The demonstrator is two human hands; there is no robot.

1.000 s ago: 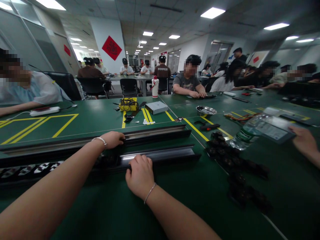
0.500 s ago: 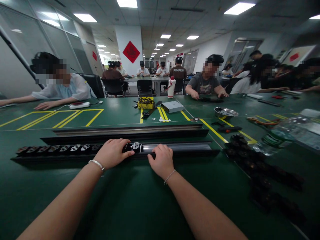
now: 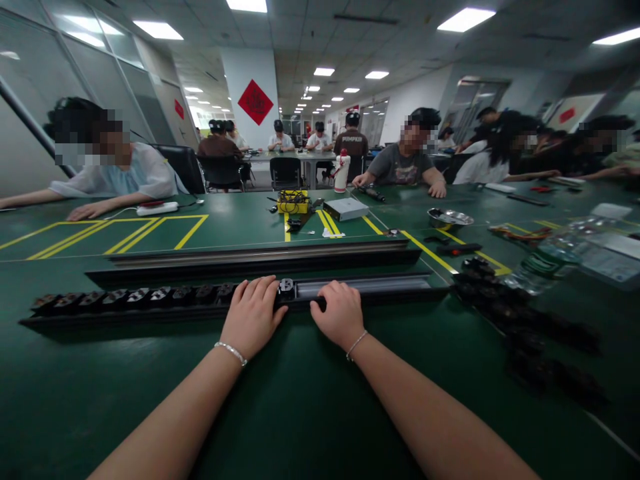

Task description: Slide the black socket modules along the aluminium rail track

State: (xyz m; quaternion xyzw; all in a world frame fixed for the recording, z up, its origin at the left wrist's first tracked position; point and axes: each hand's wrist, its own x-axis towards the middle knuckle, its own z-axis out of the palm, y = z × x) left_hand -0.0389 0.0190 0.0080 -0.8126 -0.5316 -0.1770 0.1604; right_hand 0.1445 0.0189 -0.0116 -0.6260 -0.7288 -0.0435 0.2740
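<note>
"Black channel (image 3: 299, 305): location?"

"On the green desk (image 3: 300, 413), directly under left hand (image 3: 253, 308) and right hand (image 3: 341, 312); long axis crosswise, left to right."

"Pale-topped block (image 3: 287, 287): nearer which?"

"Left. Inside the channel, between the two, just beside the left fingertips. Row of black blocks (image 3: 161, 296) leftward; silver-lined stretch rightward."

"Condition of hands?"

"Left: laid over the row's right end, fingers side by side, thumb apart. Right: curled over the near wall, thumb leftward. Pinching or merely resting: cannot tell for either."
</note>
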